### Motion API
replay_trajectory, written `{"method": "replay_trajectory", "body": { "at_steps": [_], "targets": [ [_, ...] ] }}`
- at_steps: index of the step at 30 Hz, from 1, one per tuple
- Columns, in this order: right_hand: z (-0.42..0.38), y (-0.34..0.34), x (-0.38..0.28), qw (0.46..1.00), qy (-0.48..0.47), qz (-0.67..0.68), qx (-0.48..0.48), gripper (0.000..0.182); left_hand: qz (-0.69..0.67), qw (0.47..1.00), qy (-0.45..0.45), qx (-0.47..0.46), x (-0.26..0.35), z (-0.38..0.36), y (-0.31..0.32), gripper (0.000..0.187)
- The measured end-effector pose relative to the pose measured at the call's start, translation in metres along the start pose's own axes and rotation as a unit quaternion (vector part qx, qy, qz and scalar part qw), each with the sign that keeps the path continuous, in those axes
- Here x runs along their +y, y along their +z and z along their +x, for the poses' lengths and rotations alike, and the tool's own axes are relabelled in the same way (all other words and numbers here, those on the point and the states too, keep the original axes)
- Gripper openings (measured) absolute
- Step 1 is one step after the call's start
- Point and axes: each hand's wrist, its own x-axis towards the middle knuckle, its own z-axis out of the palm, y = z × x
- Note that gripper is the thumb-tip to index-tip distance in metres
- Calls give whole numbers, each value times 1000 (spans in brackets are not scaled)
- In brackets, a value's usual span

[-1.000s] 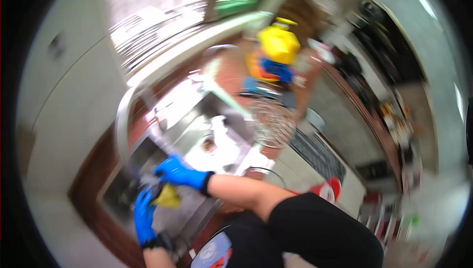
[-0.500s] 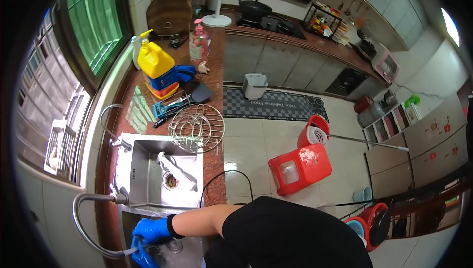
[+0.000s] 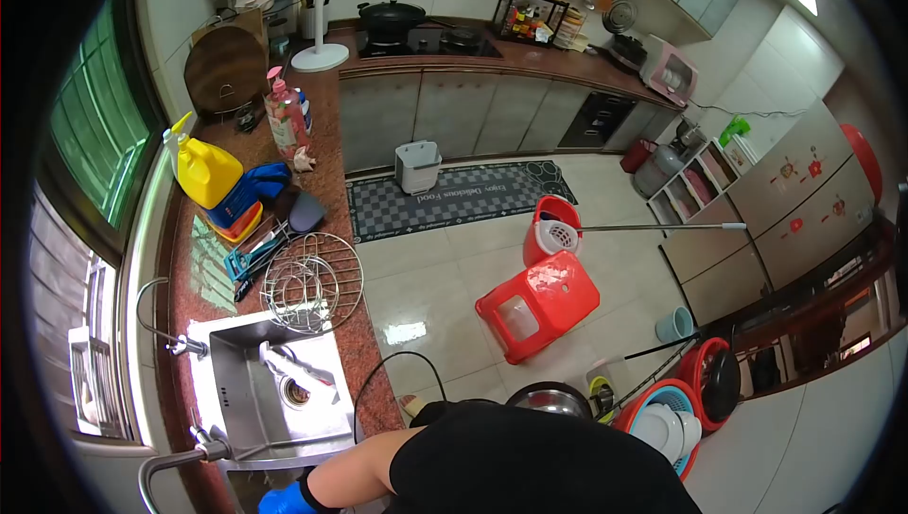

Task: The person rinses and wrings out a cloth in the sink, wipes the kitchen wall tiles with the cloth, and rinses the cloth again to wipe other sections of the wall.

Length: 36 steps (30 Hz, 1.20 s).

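My right hand (image 3: 282,502) wears a blue glove and shows only partly at the bottom edge, low over the near basin of the steel sink (image 3: 230,377). Its bare forearm (image 3: 352,473) reaches in from my black shirt. Whether the fingers hold anything is cut off by the frame. A grey pull-out faucet hose (image 3: 151,472) arcs just left of the glove. My left hand is out of view. A white object (image 3: 288,367) lies in the far basin by the drain.
A round wire rack (image 3: 312,282) sits on the brown counter (image 3: 203,296) beyond the sink, with a yellow jug (image 3: 208,172) and bottles farther back. On the tiled floor are a red stool (image 3: 537,304), a red mop bucket (image 3: 551,230), a grey mat (image 3: 454,197) and stacked basins (image 3: 662,424).
The view has swung up and away from the sink toward the kitchen floor. Both gloved hands gripped a hose end over the basin earlier; now only part of one glove shows.
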Motion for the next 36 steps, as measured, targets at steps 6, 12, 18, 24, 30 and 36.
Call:
{"method": "replay_trajectory", "body": {
  "at_steps": [6,12,18,24,30,36],
  "targets": [
    [-8,-41,-49,993,-26,91,71,19,2,1000,11,-3,-1,-1,-13,25],
    [-12,-33,-56,988,93,115,-50,31,14,1000,24,5,-3,-8,-48,19],
    [-34,-55,-42,911,-37,323,-254,35,161,975,147,-54,11,-28,-95,14],
    [0,-32,10,961,114,79,-238,33,-92,972,-68,205,-43,-12,-134,25],
    [8,-33,6,976,94,134,-143,32,-71,957,-173,221,-62,-30,-139,31],
    [13,-28,-10,971,120,62,-200,39,17,954,-152,259,-139,-31,-126,46]
  ]
}}
